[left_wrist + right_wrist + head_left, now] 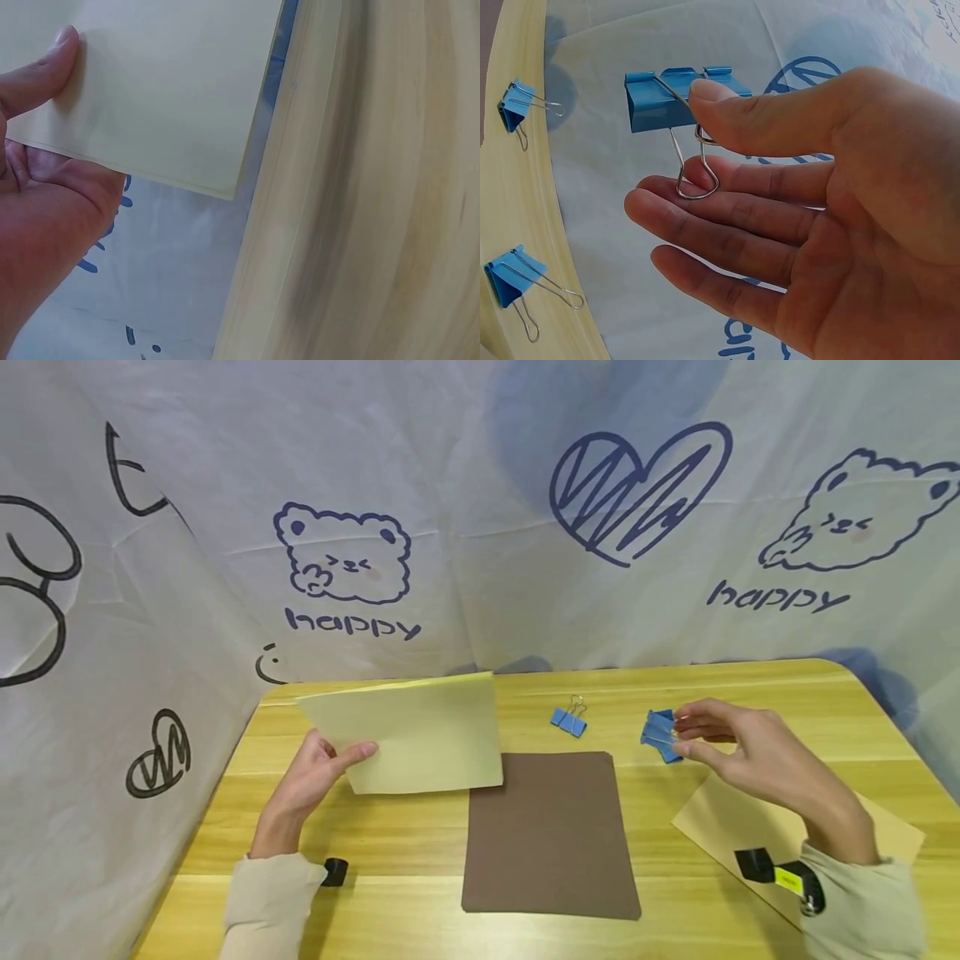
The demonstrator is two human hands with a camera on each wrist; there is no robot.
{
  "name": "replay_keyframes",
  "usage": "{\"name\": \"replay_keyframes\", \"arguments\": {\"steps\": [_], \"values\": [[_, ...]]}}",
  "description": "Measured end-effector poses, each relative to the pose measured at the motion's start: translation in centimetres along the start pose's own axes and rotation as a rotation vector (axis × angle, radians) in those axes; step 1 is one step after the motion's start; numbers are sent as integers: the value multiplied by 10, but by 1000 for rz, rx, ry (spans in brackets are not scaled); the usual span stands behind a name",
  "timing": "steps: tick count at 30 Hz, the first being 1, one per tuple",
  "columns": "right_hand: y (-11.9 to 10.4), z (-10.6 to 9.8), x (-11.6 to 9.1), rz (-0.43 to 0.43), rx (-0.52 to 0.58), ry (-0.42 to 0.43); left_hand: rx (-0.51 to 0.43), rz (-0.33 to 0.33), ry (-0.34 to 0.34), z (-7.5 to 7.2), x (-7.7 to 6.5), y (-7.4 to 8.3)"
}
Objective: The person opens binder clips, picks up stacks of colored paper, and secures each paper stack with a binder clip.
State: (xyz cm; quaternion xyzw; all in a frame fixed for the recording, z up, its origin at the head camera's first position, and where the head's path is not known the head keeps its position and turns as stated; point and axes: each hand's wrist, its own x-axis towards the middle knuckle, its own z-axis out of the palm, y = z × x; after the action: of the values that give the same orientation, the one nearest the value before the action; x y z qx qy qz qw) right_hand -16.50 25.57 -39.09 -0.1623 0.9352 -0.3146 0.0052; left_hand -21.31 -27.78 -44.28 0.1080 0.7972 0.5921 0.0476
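My left hand (315, 774) grips a few layered sheets of cream paper (431, 739) by their lower left side, thumb across the front and fingers behind. The sheets are tilted up above the table, and their lower right corner overlaps a brown square sheet (551, 839). On the other side, my right hand (757, 752) pinches a blue binder clip (660, 105) by its wire handles, the thumb on one handle and the fingers behind the other. Two more blue clips lie on the table, one binder clip (570, 720) near the back edge.
A cream sheet (727, 818) lies on the wooden table (390, 877) under my right forearm. White cloth (465, 568) with bear and heart drawings hangs behind the table and along its left side.
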Motion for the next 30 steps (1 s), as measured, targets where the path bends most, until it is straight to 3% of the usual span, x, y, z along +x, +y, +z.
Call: {"name": "replay_keyframes", "arguments": {"steps": [19, 30], "values": [[-7, 7, 5, -32, 33, -5, -48, 6, -48, 12, 3, 4], [-15, 16, 9, -46, 53, -3, -66, -8, -37, 21, 2, 7]]}}
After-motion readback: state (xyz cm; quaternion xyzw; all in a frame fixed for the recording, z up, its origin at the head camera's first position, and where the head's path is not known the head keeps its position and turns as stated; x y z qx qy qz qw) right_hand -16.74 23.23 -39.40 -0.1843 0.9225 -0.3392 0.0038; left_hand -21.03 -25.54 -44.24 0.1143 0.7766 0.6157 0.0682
